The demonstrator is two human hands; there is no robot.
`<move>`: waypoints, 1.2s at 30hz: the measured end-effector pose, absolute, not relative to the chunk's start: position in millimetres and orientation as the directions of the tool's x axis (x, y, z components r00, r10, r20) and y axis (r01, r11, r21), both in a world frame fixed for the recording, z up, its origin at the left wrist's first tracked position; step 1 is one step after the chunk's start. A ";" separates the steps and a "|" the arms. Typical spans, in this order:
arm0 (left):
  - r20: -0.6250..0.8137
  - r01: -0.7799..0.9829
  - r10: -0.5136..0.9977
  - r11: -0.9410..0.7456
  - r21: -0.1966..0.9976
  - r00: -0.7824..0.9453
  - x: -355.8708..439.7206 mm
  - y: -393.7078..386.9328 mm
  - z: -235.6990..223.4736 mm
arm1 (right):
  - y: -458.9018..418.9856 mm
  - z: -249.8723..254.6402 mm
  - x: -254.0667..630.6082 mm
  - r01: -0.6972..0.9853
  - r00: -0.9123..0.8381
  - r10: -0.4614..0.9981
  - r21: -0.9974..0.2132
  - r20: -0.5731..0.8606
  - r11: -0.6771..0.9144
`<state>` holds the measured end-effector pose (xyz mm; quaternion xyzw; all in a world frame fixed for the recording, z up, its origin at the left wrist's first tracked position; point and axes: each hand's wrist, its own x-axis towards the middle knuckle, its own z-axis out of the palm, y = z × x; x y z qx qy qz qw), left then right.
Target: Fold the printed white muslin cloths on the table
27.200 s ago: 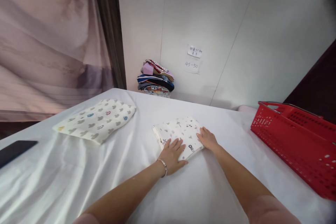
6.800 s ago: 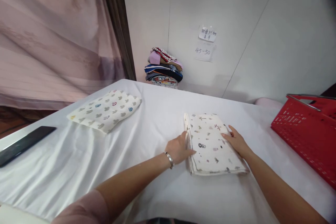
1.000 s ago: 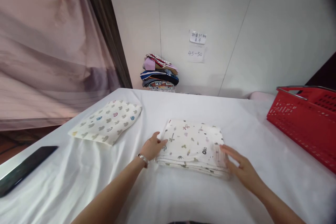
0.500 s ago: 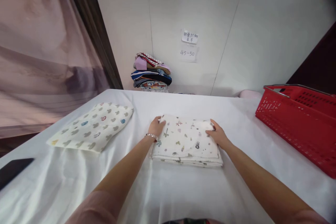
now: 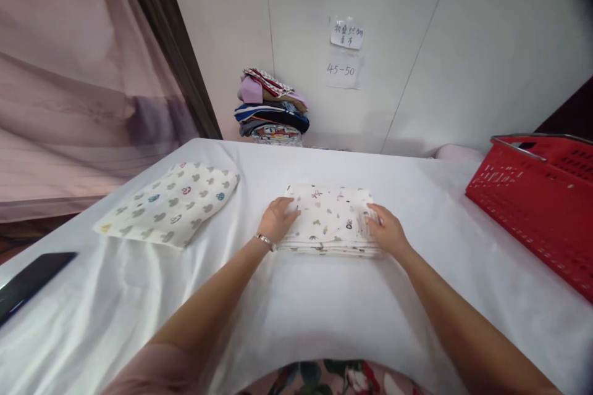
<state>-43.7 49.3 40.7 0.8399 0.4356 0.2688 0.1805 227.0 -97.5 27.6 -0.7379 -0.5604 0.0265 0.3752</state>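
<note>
A folded white cloth (image 5: pixel 324 216) with small printed motifs lies in layers on the white-covered table, straight in front of me. My left hand (image 5: pixel 278 219), wearing a bracelet, grips its left edge, thumb resting on the top layer. At the opposite edge, my right hand (image 5: pixel 388 229) holds the cloth, and the fabric wrinkles slightly beside the fingertips. The undersides of the fingers are partly hidden. Off to the left lies a cream cloth (image 5: pixel 171 203) with grey mushroom-like shapes and a few coloured ones, apart from both hands.
A red perforated basket (image 5: pixel 532 197) with a metal handle stands at the table's right. A dark phone-like slab (image 5: pixel 34 281) lies at the left edge. Behind the table, a pile of folded fabrics (image 5: pixel 273 108) stands against the wall under paper notes (image 5: pixel 345 52). A pink curtain (image 5: pixel 69 74) hangs left.
The view has tilted down and shifted slightly. My hands have moved a little farther in over the cloth's side edges, and the cloth looks slightly narrower between them.
</note>
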 end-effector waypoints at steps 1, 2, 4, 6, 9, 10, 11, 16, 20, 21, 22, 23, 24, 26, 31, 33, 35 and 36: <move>0.347 0.568 0.766 -0.637 0.521 0.541 -44.2 36.4 42.2 | -106.7 31.6 215.5 0.821 0.287 0.872 -0.570 0.397 -0.011; 0.377 0.507 0.708 -0.697 0.507 0.597 -43.4 23.9 43.1 | -114.4 35.4 204.2 0.829 0.202 0.894 -0.556 0.400 0.062; 0.379 0.429 0.622 -0.765 0.481 0.685 -39.3 2.7 43.2 | -124.3 41.3 185.0 0.836 0.057 0.923 -0.524 0.380 0.164; 0.343 0.416 0.585 -0.788 0.454 0.735 -34.3 -10.5 41.2 | -127.7 43.3 173.3 0.855 -0.010 0.936 -0.481 0.352 0.191; 0.304 0.440 0.582 -0.791 0.425 0.754 -29.2 -16.7 37.5 | -126.6 40.1 170.2 0.882 0.014 0.942 -0.449 0.336 0.147; 0.300 0.442 0.586 -0.788 0.428 0.753 -28.1 -16.8 36.6 | -126.2 38.2 171.7 0.880 0.032 0.942 -0.456 0.334 0.132; 0.298 0.442 0.589 -0.784 0.436 0.751 -27.3 -16.7 36.0 | -126.2 36.2 174.0 0.876 0.048 0.941 -0.467 0.334 0.121; 0.305 0.471 0.632 -0.752 0.460 0.712 -22.3 -20.2 31.4 | -131.1 27.7 185.9 0.886 0.120 0.930 -0.461 0.347 0.058; 0.335 0.519 0.695 -0.707 0.480 0.636 -19.5 -27.2 25.7 | -133.1 21.0 191.4 0.884 0.181 0.908 -0.467 0.379 0.019; 0.349 0.523 0.702 -0.703 0.483 0.621 -19.4 -28.9 24.4 | -133.0 19.4 191.9 0.887 0.192 0.901 -0.462 0.390 0.011; 0.362 0.522 0.705 -0.702 0.485 0.610 -19.4 -30.5 23.4 | -132.7 17.9 192.2 0.892 0.199 0.894 -0.452 0.402 0.005; 0.375 0.519 0.705 -0.702 0.487 0.602 -19.6 -31.9 22.5 | -132.4 16.5 192.1 0.901 0.198 0.889 -0.435 0.412 0.001; 0.384 0.517 0.705 -0.703 0.488 0.596 -19.7 -33.0 21.8 | -131.9 15.1 191.7 0.910 0.193 0.887 -0.414 0.419 -0.002; 0.390 0.521 0.707 -0.703 0.485 0.590 -20.0 -34.3 20.7 | -130.8 12.5 189.9 0.925 0.187 0.886 -0.379 0.425 -0.014; 0.405 0.534 0.697 -0.716 0.450 0.592 -19.6 -34.7 18.2 | -129.2 8.8 182.0 0.923 0.262 0.847 -0.377 0.462 -0.080; 0.439 0.518 0.678 -0.735 0.438 0.589 -19.7 -34.8 17.5 | -131.8 10.1 180.1 0.922 0.262 0.818 -0.383 0.512 -0.056; 0.478 0.498 0.651 -0.759 0.420 0.590 -20.1 -35.3 16.9 | -136.8 12.3 180.0 0.927 0.238 0.786 -0.374 0.571 -0.009; 0.489 0.489 0.637 -0.771 0.408 0.595 -20.4 -35.6 16.7 | -139.6 13.3 180.5 0.932 0.220 0.776 -0.363 0.591 0.012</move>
